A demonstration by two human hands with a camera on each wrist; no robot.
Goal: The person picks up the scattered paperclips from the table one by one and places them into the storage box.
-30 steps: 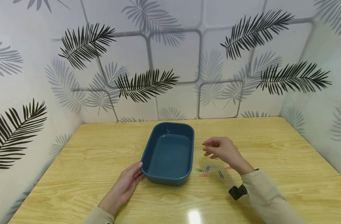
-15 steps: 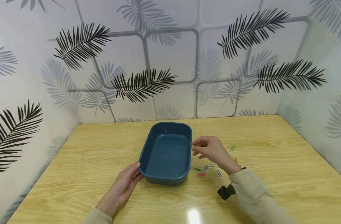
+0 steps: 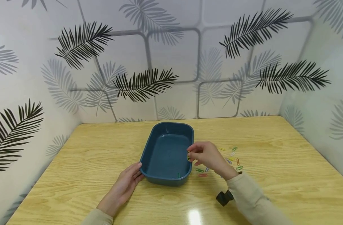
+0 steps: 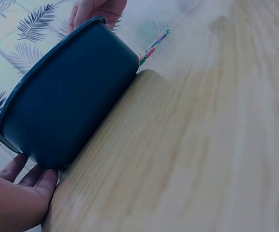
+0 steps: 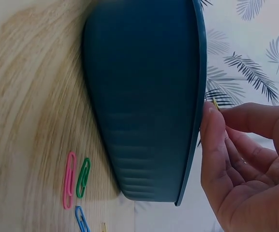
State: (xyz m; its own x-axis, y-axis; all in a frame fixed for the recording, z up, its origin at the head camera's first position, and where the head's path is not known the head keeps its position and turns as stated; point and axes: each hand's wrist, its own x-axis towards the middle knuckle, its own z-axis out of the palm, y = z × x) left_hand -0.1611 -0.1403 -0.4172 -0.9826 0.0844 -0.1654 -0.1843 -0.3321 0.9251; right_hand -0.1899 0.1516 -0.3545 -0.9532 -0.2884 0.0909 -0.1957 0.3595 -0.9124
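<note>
A dark blue plastic tray (image 3: 168, 156) with rounded corners stands on the wooden table. My left hand (image 3: 124, 184) holds it at the near left corner, thumb at the rim and fingers against the outer wall, as the left wrist view also shows. Between thumb and forefinger, my right hand (image 3: 207, 156) pinches a yellow paper clip (image 3: 188, 155) right over the tray's right rim. In the right wrist view only the tip of that clip shows past the fingers. Inside the tray, near its front wall, lies a green paper clip (image 3: 178, 175).
Several loose paper clips lie on the table right of the tray, among them a pink one (image 5: 69, 180), a green one (image 5: 83, 177) and a blue one (image 5: 81, 220). Some are partly hidden by the right hand and forearm. A leaf-patterned wall (image 3: 177, 97) stands behind the table.
My right hand has moved left from above the loose clips to the tray's right rim, carrying the yellow paper clip. The left hand stays at the tray's corner.
</note>
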